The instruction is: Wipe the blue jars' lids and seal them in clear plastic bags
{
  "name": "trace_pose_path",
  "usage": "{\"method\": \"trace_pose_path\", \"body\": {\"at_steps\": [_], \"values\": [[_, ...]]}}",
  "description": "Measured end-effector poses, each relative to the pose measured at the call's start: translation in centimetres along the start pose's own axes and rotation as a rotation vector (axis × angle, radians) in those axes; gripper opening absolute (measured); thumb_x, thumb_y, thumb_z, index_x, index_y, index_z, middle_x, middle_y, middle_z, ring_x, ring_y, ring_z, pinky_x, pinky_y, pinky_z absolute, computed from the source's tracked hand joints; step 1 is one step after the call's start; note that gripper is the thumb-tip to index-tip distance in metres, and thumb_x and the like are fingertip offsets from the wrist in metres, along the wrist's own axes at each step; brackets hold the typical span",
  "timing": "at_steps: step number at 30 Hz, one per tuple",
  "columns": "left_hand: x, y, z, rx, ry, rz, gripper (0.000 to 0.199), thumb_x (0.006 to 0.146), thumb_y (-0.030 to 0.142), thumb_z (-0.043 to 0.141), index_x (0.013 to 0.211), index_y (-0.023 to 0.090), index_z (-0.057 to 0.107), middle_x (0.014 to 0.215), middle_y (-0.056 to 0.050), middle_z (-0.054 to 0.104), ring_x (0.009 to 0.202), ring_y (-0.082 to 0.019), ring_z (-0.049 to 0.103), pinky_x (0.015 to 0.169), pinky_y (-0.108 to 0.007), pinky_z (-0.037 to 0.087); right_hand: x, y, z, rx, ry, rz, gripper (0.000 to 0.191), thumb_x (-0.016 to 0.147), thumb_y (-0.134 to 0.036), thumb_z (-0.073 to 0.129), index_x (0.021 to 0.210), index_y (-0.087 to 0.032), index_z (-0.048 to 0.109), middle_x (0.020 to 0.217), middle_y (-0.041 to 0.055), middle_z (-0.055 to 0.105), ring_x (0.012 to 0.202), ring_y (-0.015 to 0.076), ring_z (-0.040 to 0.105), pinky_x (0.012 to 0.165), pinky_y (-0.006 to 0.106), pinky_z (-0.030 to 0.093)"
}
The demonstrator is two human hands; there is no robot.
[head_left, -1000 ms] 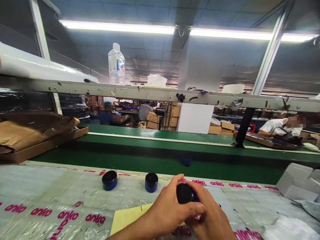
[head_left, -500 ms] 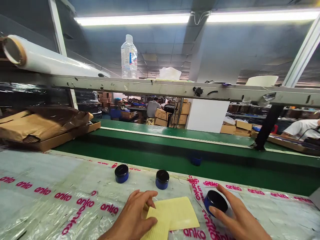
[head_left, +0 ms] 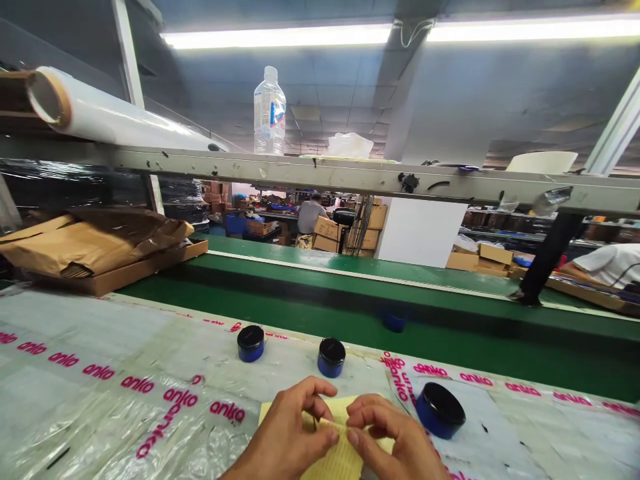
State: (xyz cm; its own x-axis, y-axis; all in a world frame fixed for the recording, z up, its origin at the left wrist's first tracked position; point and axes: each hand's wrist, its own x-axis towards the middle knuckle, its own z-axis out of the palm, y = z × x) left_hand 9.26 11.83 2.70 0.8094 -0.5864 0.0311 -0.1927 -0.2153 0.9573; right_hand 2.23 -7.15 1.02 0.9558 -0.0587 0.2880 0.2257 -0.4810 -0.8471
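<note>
At the front of the table, my left hand (head_left: 287,432) pinches a yellow printed paper sheet (head_left: 337,460) between thumb and fingers. Opposite it, the thumb and fingertips of my right hand (head_left: 395,437) close on the same sheet's upper edge. Another yellow piece lies behind the fingers, partly hidden by them. Just right of my right hand stands a round blue container with a black top (head_left: 441,410), untouched. Two similar containers, one at left (head_left: 251,343) and one in the middle (head_left: 331,357), stand farther back on the table.
Clear plastic printed with pink "anko" covers the table (head_left: 100,400). Beyond it runs a green conveyor belt (head_left: 300,303) carrying another blue round item (head_left: 395,322). A cardboard tray with brown paper (head_left: 145,267) sits at left. Overhead, a shelf rail (head_left: 350,173) holds a water bottle (head_left: 270,113).
My right hand has let go of the right-hand container and moved left to the yellow sheet. Both hands now grip it close together. The view has shifted slightly.
</note>
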Motion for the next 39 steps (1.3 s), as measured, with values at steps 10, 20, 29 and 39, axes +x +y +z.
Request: {"method": "trace_pose_path", "body": {"at_steps": [10, 20, 29, 39], "values": [[-0.4, 0.5, 0.6, -0.004, -0.022, -0.021, 0.04, 0.072, 0.027, 0.069, 0.11, 0.018, 0.063, 0.09, -0.001, 0.065, 0.081, -0.018, 0.06, 0.073, -0.029, 0.043, -0.2, -0.1, 0.4, -0.007, -0.032, 0.015, 0.01, 0.084, -0.031, 0.055, 0.077, -0.024, 0.059, 0.093, 0.0012, 0.067, 0.086, 0.0217, 0.062, 0.072, 0.03, 0.046], [0.2, -0.7, 1.7, -0.273, -0.011, -0.027, 0.039, 0.076, 0.035, 0.071, 0.108, 0.018, 0.057, 0.079, 0.003, 0.059, 0.07, -0.013, 0.053, 0.068, -0.027, 0.038, -1.4, 0.4, 1.3, 0.119, 0.186, 0.003, 0.03, 0.091, -0.051, 0.059, 0.078, -0.024, 0.062, 0.097, 0.0042, 0.066, 0.08, 0.0212, 0.061, 0.061, 0.027, 0.047], [0.9, 0.9, 1.1, 0.672, -0.002, 0.293, 0.043, 0.072, 0.019, 0.069, 0.115, 0.026, 0.066, 0.122, -0.007, 0.068, 0.114, -0.034, 0.058, 0.101, -0.052, 0.043, -2.6, 0.8, -3.4, 0.387, 0.385, 0.145, 0.042, 0.083, -0.066, 0.07, 0.084, -0.024, 0.068, 0.099, 0.0039, 0.068, 0.085, 0.023, 0.061, 0.074, 0.029, 0.051], [8.0, 6.1, 8.6, 0.433, -0.371, 0.495, 0.067, 0.08, 0.02, 0.074, 0.142, 0.023, 0.05, 0.146, -0.012, 0.053, 0.135, -0.032, 0.048, 0.114, -0.05, 0.039, -4.5, 3.7, -11.0, 0.408, 0.788, 0.418, 0.063, 0.078, -0.074, 0.07, 0.117, -0.024, 0.071, 0.136, 0.0082, 0.065, 0.124, 0.0392, 0.058, 0.112, 0.054, 0.041]]}}
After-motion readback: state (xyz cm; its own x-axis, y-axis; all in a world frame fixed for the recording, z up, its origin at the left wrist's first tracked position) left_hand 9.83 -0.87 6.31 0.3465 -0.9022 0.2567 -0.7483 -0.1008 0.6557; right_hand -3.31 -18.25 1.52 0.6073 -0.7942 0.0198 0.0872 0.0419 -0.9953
